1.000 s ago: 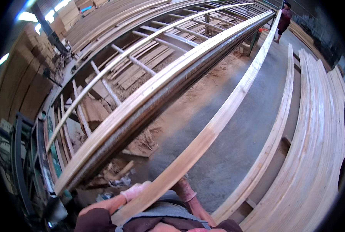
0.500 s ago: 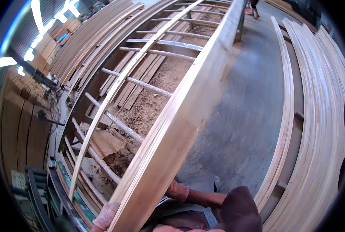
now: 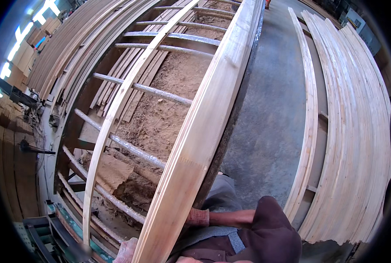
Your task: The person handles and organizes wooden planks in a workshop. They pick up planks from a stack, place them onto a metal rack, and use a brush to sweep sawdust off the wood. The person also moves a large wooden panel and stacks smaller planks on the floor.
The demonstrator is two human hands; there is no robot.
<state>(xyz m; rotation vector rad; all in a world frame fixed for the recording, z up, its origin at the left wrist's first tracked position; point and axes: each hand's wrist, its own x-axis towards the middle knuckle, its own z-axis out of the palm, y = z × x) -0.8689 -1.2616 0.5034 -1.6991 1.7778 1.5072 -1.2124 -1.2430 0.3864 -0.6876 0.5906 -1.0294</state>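
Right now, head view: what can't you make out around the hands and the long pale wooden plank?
- Right hand in a reddish glove: fingers hidden behind the long pale wooden plank; grip not visible.
- Left hand in a pale glove: cut off by the lower edge.
- Plank's far end: runs out of the top edge.
- Metal roller bars: right ends hidden by the plank.
- Stack of pale boards: count unreadable, bent by the fisheye rim.
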